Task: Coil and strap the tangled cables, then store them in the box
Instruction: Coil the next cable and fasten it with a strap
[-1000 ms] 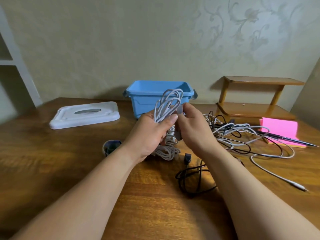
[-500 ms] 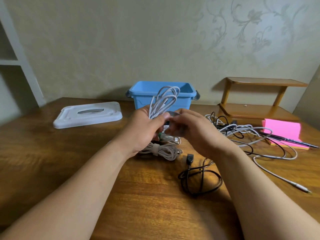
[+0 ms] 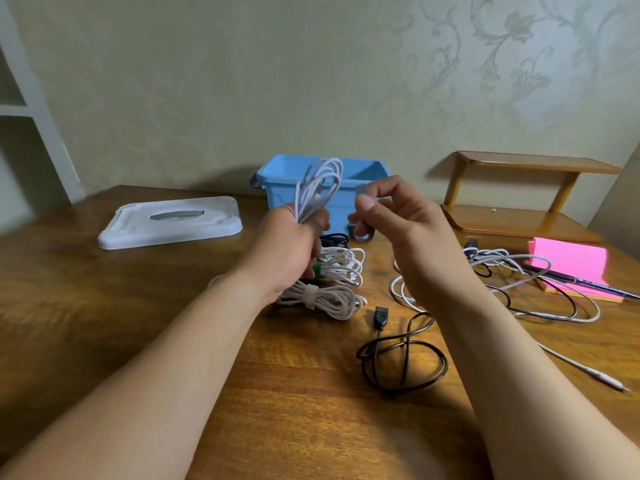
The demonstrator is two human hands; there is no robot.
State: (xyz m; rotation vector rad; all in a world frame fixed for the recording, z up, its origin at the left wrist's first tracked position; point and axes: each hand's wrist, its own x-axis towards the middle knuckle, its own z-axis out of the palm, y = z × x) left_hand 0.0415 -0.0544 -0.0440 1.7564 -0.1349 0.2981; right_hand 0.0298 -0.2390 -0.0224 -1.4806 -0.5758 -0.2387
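My left hand grips a coiled white cable upright, its loops rising in front of the blue box. To its right, my right hand pinches a grey strap that hangs down in a loop, apart from the coil. Under my left hand lie two strapped white coils on the wooden table. A loose black cable lies near me, and a tangle of white and black cables spreads at the right.
The box's white lid lies flat at the left. A small wooden shelf stands at the back right, with a pink note pad and pens in front of it. A white shelving unit stands at the far left.
My right hand has pulled away from the coil to the right, drawing the grey strap out. My left hand has lifted the coil slightly higher.
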